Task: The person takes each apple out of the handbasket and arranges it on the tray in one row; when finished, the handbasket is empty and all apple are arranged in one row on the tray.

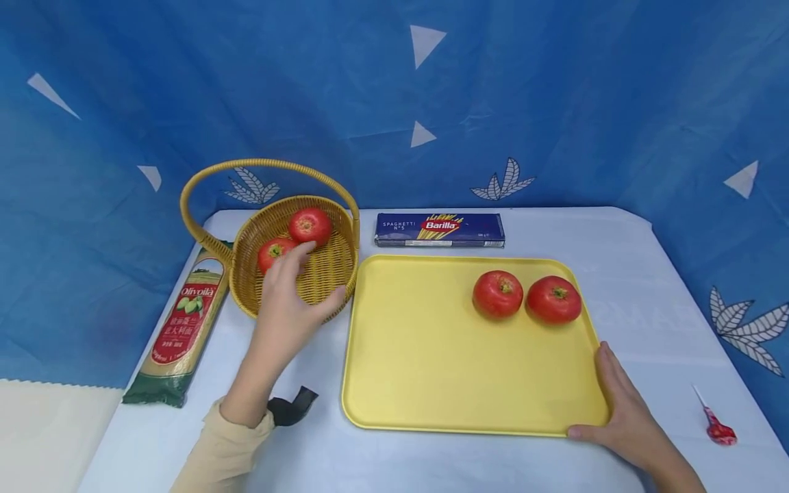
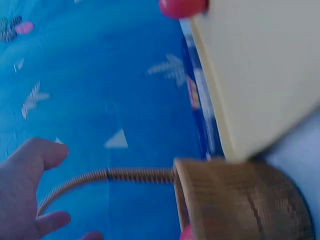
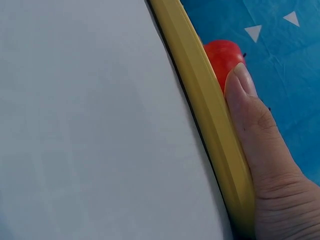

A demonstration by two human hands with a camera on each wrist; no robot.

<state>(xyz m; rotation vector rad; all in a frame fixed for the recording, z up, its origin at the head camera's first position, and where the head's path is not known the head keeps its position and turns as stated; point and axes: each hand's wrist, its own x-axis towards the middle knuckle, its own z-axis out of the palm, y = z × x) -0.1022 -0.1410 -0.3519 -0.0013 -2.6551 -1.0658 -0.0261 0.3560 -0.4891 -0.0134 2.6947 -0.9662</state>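
My left hand reaches over the wicker basket, fingers spread and loosely bent, with nothing held. Beneath its fingertips, two red apples, a nearer apple and a farther apple, lie inside the basket. In the left wrist view the same hand is beside the basket's arched handle. My right hand holds the near right corner of the yellow tray, thumb on its front rim and fingers along the right side. Two more apples, one left of the other, rest on the tray.
A blue spaghetti box lies behind the tray. Left of the basket is a pasta packet, partly under the basket's edge. A wrapped lollipop lies at the right, and a black strap shows by the left sleeve.
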